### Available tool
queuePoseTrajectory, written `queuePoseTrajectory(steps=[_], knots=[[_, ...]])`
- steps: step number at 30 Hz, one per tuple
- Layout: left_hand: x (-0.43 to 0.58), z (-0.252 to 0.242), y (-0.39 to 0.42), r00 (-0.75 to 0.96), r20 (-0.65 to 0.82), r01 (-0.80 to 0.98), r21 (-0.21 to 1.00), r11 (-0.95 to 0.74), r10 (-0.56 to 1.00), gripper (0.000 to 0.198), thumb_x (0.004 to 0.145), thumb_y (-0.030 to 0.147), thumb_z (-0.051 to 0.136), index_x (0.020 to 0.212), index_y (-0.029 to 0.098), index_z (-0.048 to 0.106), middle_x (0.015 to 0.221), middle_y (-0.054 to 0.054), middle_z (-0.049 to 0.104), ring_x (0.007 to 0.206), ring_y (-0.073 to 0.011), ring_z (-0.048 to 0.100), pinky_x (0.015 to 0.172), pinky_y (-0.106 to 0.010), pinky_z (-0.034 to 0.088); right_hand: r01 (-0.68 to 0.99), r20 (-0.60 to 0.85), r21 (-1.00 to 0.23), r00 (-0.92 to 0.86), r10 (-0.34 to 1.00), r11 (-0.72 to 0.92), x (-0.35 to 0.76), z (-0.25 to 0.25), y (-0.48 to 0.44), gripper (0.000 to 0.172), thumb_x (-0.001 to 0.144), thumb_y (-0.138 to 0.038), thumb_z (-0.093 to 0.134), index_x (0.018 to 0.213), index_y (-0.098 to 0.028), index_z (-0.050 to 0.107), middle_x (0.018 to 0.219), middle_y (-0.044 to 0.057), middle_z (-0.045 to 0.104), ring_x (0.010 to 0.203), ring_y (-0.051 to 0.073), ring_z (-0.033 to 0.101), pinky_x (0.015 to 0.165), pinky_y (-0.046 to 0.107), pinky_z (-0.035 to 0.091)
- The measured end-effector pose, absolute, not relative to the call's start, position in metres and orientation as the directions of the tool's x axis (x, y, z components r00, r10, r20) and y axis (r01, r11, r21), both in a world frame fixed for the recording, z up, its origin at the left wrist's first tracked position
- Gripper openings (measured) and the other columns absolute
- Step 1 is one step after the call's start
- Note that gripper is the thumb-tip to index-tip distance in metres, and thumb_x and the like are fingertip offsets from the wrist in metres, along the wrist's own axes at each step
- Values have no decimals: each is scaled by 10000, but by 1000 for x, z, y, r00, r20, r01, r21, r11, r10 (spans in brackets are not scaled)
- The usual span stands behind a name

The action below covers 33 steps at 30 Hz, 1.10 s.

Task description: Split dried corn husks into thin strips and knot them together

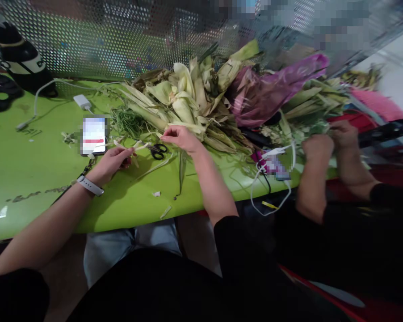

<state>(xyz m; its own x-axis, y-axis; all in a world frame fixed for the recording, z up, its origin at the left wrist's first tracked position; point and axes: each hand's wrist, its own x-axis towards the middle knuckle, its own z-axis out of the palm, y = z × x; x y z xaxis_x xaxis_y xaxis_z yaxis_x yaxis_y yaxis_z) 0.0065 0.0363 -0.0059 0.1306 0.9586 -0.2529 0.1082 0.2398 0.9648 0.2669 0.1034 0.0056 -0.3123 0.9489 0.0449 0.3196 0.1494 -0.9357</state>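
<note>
My left hand (116, 162), with a white band on its wrist, is closed around a few pale corn husk strips (141, 146); their ends stick out past the fingers. The thumb and fingertips of my right hand (181, 137) are pinched together at the end of a thin pale strip, just in front of the husk pile. Between my two hands lie black-handled scissors (158, 151) on the green table (121, 205). A large heap of corn husks (188, 100) rises behind them, with a bunch of thin green shreds (129, 121) at its left.
A lit phone (93, 135) lies left of my hands, near a white charger (82, 103). A purple plastic bag (258, 96) rests on the husks. At right, a co-worker's hands (322, 145) work over greens, beside a looped white cable (255, 183). A perforated metal panel (104, 40) stands behind.
</note>
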Motion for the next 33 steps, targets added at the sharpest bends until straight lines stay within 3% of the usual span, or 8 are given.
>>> queuePoseTrajectory(steps=[4, 9, 15, 19, 24, 27, 30, 33], knots=[[5, -10, 37, 158, -220, 173, 966, 193, 963, 370, 760, 513, 721, 755, 142, 715, 626, -53, 657, 494, -111, 537, 471, -222, 414, -107, 44, -994, -387, 921, 3, 258, 20, 87, 323, 680, -398, 814, 777, -171, 606, 686, -34, 657, 638, 85, 594, 646, 210, 487], [3, -12, 38, 195, -202, 242, 958, 153, 960, 410, 762, 550, 699, 669, 151, 714, 591, -88, 683, 449, -139, 559, 441, -246, 440, -293, 25, -951, -376, 926, -93, 249, 22, 79, 305, 698, -344, 822, 817, -177, 596, 691, -40, 681, 631, 81, 638, 658, 198, 537], [1, -6, 36, 216, -171, 487, 872, 45, 961, 494, 825, 603, 592, 595, 173, 668, 563, -79, 680, 468, -156, 593, 469, -255, 452, -274, -167, -921, -362, 917, -276, 238, 20, 80, 184, 857, -246, 688, 1014, -164, 639, 818, -8, 735, 666, 88, 682, 629, 197, 576], [0, -4, 36, 205, -182, 564, 825, 36, 962, 529, 840, 624, 549, 571, 179, 647, 533, -63, 650, 469, -157, 582, 482, -263, 433, -247, -181, -927, -365, 913, -282, 232, 20, 77, 109, 906, -143, 617, 1005, -133, 662, 799, 13, 749, 647, 84, 698, 651, 193, 594], [-1, -5, 36, 190, -141, 651, 759, -17, 972, 541, 843, 645, 525, 566, 188, 617, 554, -53, 655, 467, -155, 559, 482, -274, 407, -200, -163, -947, -377, 912, -252, 227, 15, 75, 174, 976, -229, 536, 972, -122, 673, 805, 45, 764, 673, 103, 726, 636, 199, 604], [-2, -5, 36, 202, -134, 671, 740, -37, 970, 546, 850, 648, 508, 568, 190, 604, 559, -46, 650, 485, -159, 563, 504, -282, 405, -151, -171, -959, -371, 913, -241, 226, 12, 76, 130, 968, -216, 551, 957, -130, 648, 730, 26, 753, 611, 102, 716, 612, 196, 599], [-1, -2, 35, 190, -135, 721, 692, -45, 973, 510, 840, 640, 522, 629, 188, 626, 544, -39, 614, 473, -163, 528, 485, -293, 361, -124, -160, -966, -402, 901, -227, 226, 12, 75, 89, 955, -227, 576, 959, -144, 608, 671, 4, 737, 559, 101, 702, 557, 180, 581], [0, -1, 33, 146, -69, 786, 614, -73, 987, 455, 805, 616, 586, 824, 169, 665, 627, -50, 625, 531, -184, 539, 509, -306, 369, -104, -148, -969, -473, 868, -222, 226, 14, 71, 104, 933, -245, 615, 955, -164, 554, 665, -6, 737, 546, 101, 697, 566, 187, 591]])
